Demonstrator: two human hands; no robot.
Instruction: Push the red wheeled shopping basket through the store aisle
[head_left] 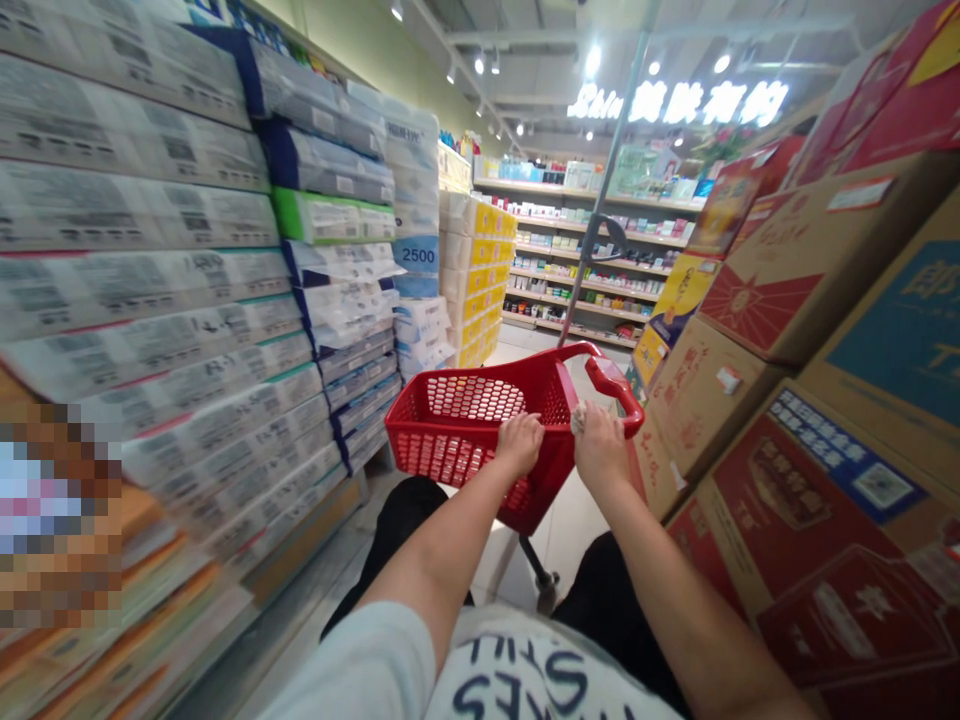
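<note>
reading this from the left: tissue stacks [150, 230] wrapped in plastic rise high along that side of the aisle, and a pixelated patch hides whatever sits at their lower corner. next comes the red basket [465, 450], on a wheeled stand right in front of me, its far end pointing down the aisle toward shelves [577, 260] of boxed goods. my left hand [519, 445] is curled over the near rim, closed on the plastic. my right hand [600, 450] sits just beside it, also closed on the rim, close to the raised handle [615, 385], with a small pale scrap [578, 418] caught under the fingers; i cannot tell what that scrap is. a thin metal pole [607, 190] rises behind the basket. further right, printed cartons [772, 280] are piled close beside the basket. as i judge it, the step in hand is holding the basket steady with both hands between these two walls of goods; the gap looks narrow, so any move from here calls for care on both sides.
</note>
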